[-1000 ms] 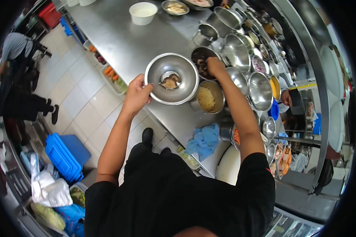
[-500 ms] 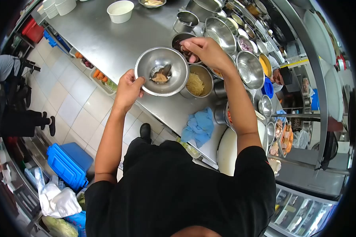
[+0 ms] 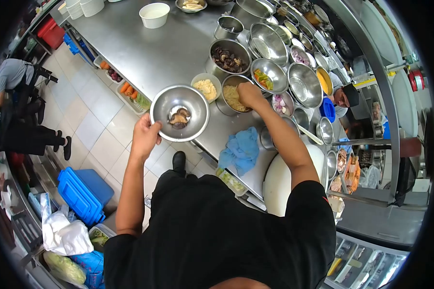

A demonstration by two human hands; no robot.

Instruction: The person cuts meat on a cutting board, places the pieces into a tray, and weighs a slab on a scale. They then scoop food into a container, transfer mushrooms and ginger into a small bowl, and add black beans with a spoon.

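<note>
A steel mixing bowl [image 3: 197, 117] with a few dark brown mushroom slices [image 3: 179, 118] at its bottom is held up by my left hand [image 3: 146, 137], thumb over the rim. My right hand [image 3: 250, 95] reaches into a steel pot [image 3: 222, 105] of thin pale yellow shreds [image 3: 234, 98]. Its fingers are curled down against the shreds, and their tips are hidden. Just behind that pot stands another pot [image 3: 212, 67] of sliced dark mushrooms [image 3: 228, 59]. A small white tub [image 3: 206, 88] of chopped pale yellow bits sits between my bowl and the shreds.
Steel bowls crowd the right, one with cut peppers [image 3: 264, 80], another with chopped onion [image 3: 280, 103]. A blue cloth [image 3: 240, 150] lies near the steel counter's [image 3: 130, 43] front edge. A white tub [image 3: 154, 15] stands at the back. A blue lidded bin [image 3: 84, 192] and other people are around.
My right hand has gone from the mushroom pot to the pot of yellow shreds. The bowl in my left hand has moved left and toward me, uncovering the white tub.
</note>
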